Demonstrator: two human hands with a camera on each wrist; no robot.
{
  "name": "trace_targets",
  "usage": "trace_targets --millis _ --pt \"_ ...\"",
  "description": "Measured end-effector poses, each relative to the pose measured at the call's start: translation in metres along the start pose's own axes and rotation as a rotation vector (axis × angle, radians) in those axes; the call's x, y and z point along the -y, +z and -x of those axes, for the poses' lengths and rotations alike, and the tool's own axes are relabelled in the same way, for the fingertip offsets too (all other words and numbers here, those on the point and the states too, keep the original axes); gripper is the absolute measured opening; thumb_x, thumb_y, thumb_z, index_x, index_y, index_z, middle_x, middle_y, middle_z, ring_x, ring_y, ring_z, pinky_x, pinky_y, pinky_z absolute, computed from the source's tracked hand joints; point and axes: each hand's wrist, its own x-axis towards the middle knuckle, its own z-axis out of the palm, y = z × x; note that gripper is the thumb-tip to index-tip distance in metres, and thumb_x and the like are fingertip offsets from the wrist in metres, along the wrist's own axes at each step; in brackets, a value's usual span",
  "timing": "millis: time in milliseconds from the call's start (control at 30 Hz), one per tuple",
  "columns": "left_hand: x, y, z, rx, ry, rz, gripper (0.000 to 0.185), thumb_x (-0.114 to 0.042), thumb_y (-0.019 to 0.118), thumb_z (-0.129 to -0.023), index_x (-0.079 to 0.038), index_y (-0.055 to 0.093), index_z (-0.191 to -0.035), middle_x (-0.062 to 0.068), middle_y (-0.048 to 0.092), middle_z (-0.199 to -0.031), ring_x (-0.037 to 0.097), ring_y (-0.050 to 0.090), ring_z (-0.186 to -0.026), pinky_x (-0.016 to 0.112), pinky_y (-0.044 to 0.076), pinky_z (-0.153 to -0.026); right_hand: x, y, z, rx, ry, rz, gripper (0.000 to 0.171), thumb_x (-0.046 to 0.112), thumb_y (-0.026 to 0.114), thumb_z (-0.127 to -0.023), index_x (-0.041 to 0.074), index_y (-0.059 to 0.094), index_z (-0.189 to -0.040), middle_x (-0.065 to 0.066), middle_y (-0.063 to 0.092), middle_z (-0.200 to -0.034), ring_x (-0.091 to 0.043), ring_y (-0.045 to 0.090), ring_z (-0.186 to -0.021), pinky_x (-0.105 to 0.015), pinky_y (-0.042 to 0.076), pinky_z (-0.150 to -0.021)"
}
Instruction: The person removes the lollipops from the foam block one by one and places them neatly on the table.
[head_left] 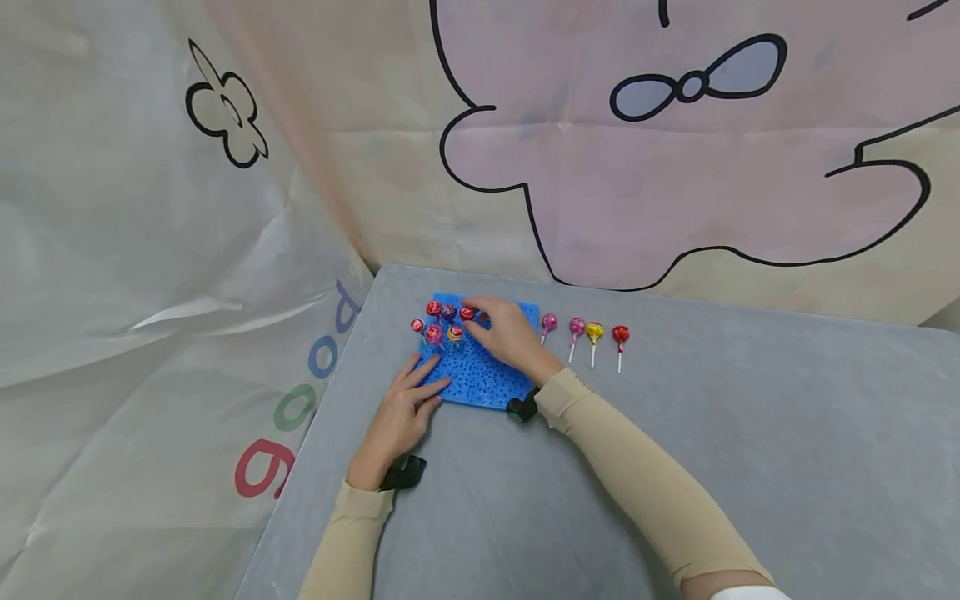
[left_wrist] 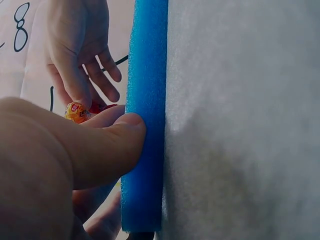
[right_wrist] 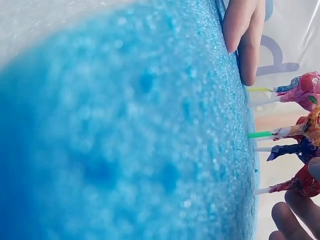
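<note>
Between our right hand's (head_left: 510, 333) pinching fingers, a red lollipop (head_left: 467, 313) meets blue foam (head_left: 480, 375); left hand (head_left: 401, 417) presses flat, fingers straight.

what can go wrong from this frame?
Right hand pinches a red lollipop among five others standing close in the blue foam pad; its fingers may knock one over. Left hand only presses the pad's near corner with straight fingers, no grip, so the pad may slide or lift.

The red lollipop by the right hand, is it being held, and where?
Yes. The right hand pinches the red lollipop by its wrapped head, over the blue foam.
</note>
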Motion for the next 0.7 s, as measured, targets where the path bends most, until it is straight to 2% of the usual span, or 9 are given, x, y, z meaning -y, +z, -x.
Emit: trace_targets --millis 700 --pt "-0.0005 0.001 0.0003 -0.013 0.013 0.008 0.034 -0.006 0.068 -0.1 -0.011 0.072 -0.134 0.009 0.046 -0.163 0.039 0.027 -0.158 0.058 0.032 -0.124 0.0053 -0.001 0.0003 -0.041 -0.017 0.007 0.036 0.019 0.068 -0.102 0.009 0.069 -0.137 -0.011 0.072 -0.13 -0.023 0.072 -0.106 -0.041 0.06 -0.09"
